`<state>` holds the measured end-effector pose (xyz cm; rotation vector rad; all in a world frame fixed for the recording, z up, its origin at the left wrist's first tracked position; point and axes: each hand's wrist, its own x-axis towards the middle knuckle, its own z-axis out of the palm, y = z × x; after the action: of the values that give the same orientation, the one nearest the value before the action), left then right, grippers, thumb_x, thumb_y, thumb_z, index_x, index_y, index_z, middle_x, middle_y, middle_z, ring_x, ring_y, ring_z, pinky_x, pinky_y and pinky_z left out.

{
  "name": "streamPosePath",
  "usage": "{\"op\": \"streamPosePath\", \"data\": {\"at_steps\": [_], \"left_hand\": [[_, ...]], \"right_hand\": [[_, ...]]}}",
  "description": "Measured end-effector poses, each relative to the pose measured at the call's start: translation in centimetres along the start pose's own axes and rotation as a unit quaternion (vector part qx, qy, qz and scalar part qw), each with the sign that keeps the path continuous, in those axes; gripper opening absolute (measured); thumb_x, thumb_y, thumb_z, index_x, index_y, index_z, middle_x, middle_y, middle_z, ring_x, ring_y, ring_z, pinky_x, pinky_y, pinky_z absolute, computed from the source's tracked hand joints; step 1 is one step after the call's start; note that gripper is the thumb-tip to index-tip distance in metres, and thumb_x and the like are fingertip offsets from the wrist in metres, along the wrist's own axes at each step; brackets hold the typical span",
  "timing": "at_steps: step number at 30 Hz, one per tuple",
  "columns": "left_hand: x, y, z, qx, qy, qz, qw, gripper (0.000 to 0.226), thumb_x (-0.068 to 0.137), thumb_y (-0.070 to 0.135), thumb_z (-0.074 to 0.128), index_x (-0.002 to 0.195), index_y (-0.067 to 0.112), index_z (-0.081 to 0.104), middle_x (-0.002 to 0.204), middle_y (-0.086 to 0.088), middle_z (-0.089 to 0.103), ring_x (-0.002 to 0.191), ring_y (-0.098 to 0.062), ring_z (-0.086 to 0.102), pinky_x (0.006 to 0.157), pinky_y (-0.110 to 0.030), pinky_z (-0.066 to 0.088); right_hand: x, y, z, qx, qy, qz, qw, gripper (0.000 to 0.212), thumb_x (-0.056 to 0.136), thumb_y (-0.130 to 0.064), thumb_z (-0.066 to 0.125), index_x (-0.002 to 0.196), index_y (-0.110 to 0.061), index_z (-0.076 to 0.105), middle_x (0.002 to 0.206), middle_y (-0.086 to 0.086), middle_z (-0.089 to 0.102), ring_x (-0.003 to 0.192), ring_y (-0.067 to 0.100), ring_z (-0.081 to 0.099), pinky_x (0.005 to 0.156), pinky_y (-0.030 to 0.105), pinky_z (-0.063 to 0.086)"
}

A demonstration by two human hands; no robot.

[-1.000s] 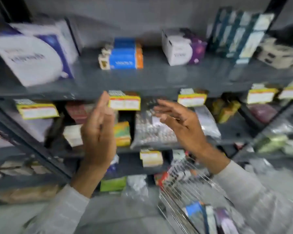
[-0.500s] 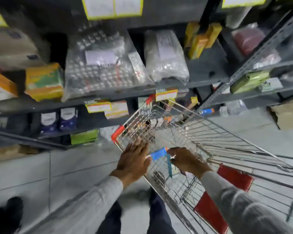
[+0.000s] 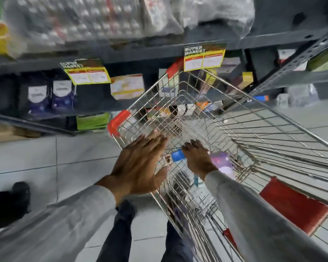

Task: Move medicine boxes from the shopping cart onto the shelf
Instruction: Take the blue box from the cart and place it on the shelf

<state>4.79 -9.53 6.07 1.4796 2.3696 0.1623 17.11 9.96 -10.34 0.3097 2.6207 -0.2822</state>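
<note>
Presently both hands are down inside the shopping cart [image 3: 235,118], which stands nosed against the shelf [image 3: 159,52] at 12 o'clock.

Right hand [image 3: 197,157]: curled downward over a blue medicine box [image 3: 177,155], the fingers [image 3: 189,145] bent at its upper edge. Whether they have closed on the box or merely rest on it cannot be told — the frame is smeared by motion and the palm hides the contact. A purple box [image 3: 222,162] lies just beside that hand at 3 o'clock.

Left hand [image 3: 140,167]: flat and spread, holding nothing, hovering at the cart's near-left wall with its fingertips over the wire. Contact with the rim cannot be confirmed.

Further boxes [image 3: 178,110] lie heaped at the far end of the basket, towards 12 o'clock.

Risks, as judged from here:

- A one-handed pinch on the blue box's edge is likely shallow; a light carton could twist out on the lift and fall back into the basket or through to the floor [image 3: 55,157].
- The wire mesh is close on all sides — a box corner or a sleeve could snag on withdrawal.
- The cart is on wheels; a push from the left hand could roll it.
- The price tags [image 3: 204,57] hang off the shelf lip directly above the cart and could be struck on the way up.
- The shelf bays already appear full; a hurried placement may dislodge stock.
</note>
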Motion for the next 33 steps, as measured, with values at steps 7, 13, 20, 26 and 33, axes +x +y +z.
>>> {"op": "streamPosePath", "data": {"at_steps": [7, 13, 20, 26, 33], "left_hand": [[0.1, 0.0, 0.5, -0.005, 0.014, 0.003, 1.000, 0.082, 0.089, 0.054, 0.049, 0.159, 0.014, 0.033, 0.164, -0.007, 0.041, 0.156, -0.023, 0.029, 0.126, -0.046, 0.029], [-0.8, 0.7, -1.0, -0.061, 0.012, -0.009, 0.998, 0.075, 0.099, 0.050, 0.046, 0.161, 0.013, 0.026, 0.169, -0.007, 0.029, 0.159, -0.023, 0.018, 0.130, -0.043, 0.016], [-2.9, 0.9, -11.6, -0.176, 0.153, -0.056, 0.971, 0.057, 0.103, 0.042, 0.051, 0.155, 0.022, 0.043, 0.164, -0.001, 0.041, 0.152, -0.016, 0.035, 0.126, -0.036, 0.027], [-4.7, -0.8, -26.4, -0.193, 0.361, -0.024, 0.912, 0.056, 0.098, 0.037, 0.058, 0.151, 0.019, 0.049, 0.155, 0.011, 0.042, 0.150, -0.011, 0.038, 0.123, -0.030, 0.031], [-8.3, -8.5, -40.1, -0.052, 0.476, -0.040, 0.877, 0.060, 0.101, 0.041, 0.050, 0.152, 0.010, 0.046, 0.162, -0.007, 0.042, 0.154, -0.022, 0.032, 0.126, -0.040, 0.027]], "right_hand": [[0.7, -0.2, -0.5, -0.010, 0.048, -0.022, 0.999, 0.039, 0.083, 0.003, 0.055, 0.117, -0.008, 0.069, 0.108, 0.012, 0.073, 0.106, 0.033, 0.067, 0.116, 0.046, 0.038], [-4.5, -1.9, -8.5, 0.027, 0.120, 0.027, 0.992, 0.033, 0.085, -0.014, 0.064, 0.118, -0.014, 0.069, 0.101, 0.007, 0.075, 0.096, 0.029, 0.068, 0.085, 0.040, 0.057], [-13.7, -3.3, -22.5, 0.100, 0.233, 0.101, 0.962, 0.047, 0.081, -0.024, 0.076, 0.127, -0.013, 0.069, 0.114, 0.011, 0.075, 0.107, 0.035, 0.068, 0.090, 0.040, 0.055], [-18.9, -7.9, -38.8, 0.099, 0.469, -0.001, 0.878, 0.044, 0.082, -0.037, 0.060, 0.122, -0.018, 0.063, 0.106, 0.010, 0.075, 0.099, 0.023, 0.058, 0.085, 0.033, 0.043], [-19.6, -15.2, -54.4, 0.126, 0.534, -0.100, 0.830, 0.043, 0.092, -0.035, 0.068, 0.125, -0.008, 0.066, 0.108, 0.004, 0.064, 0.104, 0.021, 0.060, 0.088, 0.024, 0.042]]}}
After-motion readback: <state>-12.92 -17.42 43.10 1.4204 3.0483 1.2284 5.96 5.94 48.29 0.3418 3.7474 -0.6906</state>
